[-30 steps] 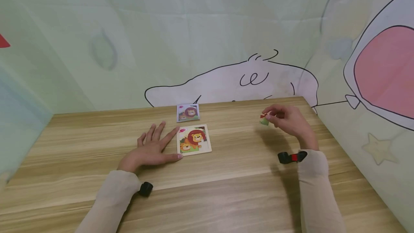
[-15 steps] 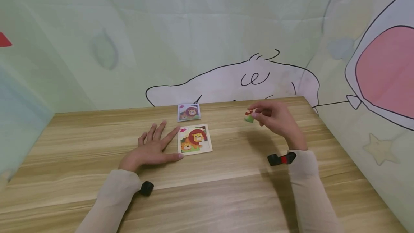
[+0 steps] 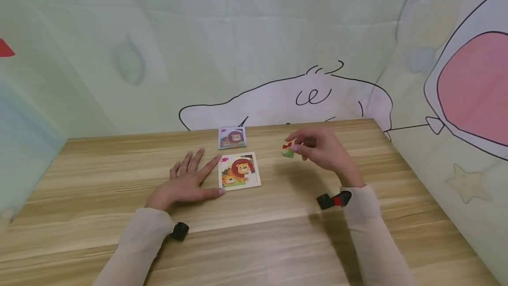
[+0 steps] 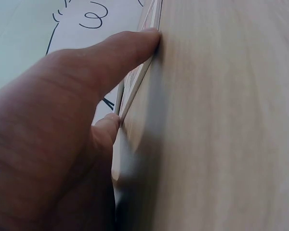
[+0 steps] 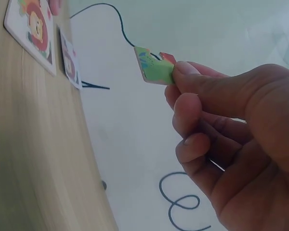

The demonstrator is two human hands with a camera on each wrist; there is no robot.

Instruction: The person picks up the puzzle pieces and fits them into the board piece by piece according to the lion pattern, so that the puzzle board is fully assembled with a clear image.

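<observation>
A square lion jigsaw puzzle in a pale frame lies on the table, with a bare gap at its lower right corner. My left hand rests spread on the table beside it; the thumb and index fingertips touch the frame's left edge. In the left wrist view the puzzle shows edge-on past the thumb. Between thumb and fingertips, my right hand pinches a puzzle piece above the table, right of the puzzle. The right wrist view shows this piece as green with a red part.
Behind the puzzle lies a small card with the same lion picture, near the table's back edge. The wooden table meets a wall hanging with cartoon drawings at the back.
My right hand has moved left with the puzzle piece, closer to the puzzle. My left hand has stayed in place at the frame's left edge.
</observation>
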